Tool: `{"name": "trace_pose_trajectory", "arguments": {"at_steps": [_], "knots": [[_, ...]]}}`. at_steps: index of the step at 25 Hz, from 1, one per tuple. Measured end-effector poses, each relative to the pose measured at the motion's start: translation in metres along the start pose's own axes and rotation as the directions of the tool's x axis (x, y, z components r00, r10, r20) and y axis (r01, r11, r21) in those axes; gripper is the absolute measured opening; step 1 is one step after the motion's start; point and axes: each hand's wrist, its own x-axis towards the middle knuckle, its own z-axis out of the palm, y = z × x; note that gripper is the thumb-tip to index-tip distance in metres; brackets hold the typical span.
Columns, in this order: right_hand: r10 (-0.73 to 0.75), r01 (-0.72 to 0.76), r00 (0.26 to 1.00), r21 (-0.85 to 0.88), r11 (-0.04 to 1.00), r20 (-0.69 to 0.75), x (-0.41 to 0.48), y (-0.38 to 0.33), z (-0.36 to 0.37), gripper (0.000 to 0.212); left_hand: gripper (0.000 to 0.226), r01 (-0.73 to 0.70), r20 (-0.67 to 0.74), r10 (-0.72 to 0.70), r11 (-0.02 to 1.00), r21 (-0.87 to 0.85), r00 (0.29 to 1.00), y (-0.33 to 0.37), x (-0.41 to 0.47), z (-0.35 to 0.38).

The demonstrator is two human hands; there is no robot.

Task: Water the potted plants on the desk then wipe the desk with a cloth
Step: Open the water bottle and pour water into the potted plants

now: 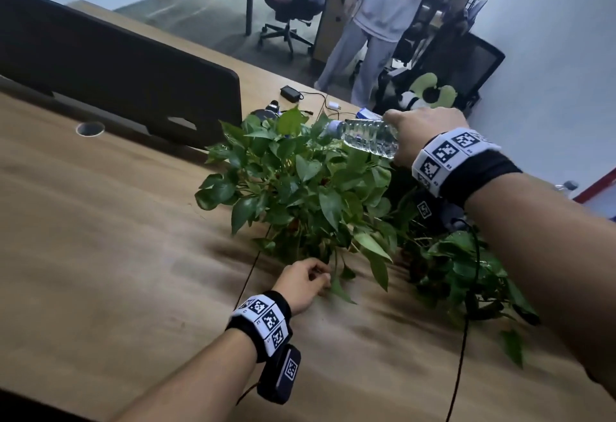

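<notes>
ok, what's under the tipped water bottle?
Leaves of the larger potted plant lie directly below the water bottle, which the right hand holds tilted neck-down. The left hand is at the plant's base. Foliage hides the pot and soil, so neither shows.

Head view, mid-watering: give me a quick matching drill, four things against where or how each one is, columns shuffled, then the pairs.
Things:
1. water bottle
2. left hand
3. power adapter
4. round cable hole

States or places:
A. at the base of the near plant, among its lowest leaves
B. far side of the desk, beyond the plant
C. tipped on its side over the leaves, held in the right hand
D. in the desk surface, beside the dark divider panel

Pairs: 1-C, 2-A, 3-B, 4-D
</notes>
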Motion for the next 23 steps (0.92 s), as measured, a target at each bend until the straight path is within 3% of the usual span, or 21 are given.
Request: {"name": "trace_pose_trajectory", "arguments": {"at_steps": [8, 14, 20, 23], "knots": [[-0.035, 0.038, 0.995, -0.04, 0.998, 0.092, -0.013, 0.006, -0.013, 0.059, 0.009, 0.0, -0.002, 0.0, 1.0, 0.019, 1.0, 0.005, 0.001, -0.006], [-0.066, 0.065, 0.998, 0.019, 0.998, 0.024, -0.012, -0.01, -0.02, 0.045, 0.009, -0.021, 0.037, 0.021, 1.0, -0.007, 0.999, 0.01, 0.005, 0.008], [0.157, -0.166, 0.983, 0.097, 0.981, 0.097, -0.059, 0.057, 0.014, 0.029, 0.011, -0.075, 0.186, 0.071, 0.997, 0.017, 0.98, 0.028, 0.015, 0.072], [0.278, -0.288, 0.949, 0.058, 0.956, 0.146, -0.103, 0.107, 0.043, 0.035, 0.009, -0.103, 0.252, 0.087, 0.993, 0.054, 0.964, 0.039, 0.02, 0.113]]}}
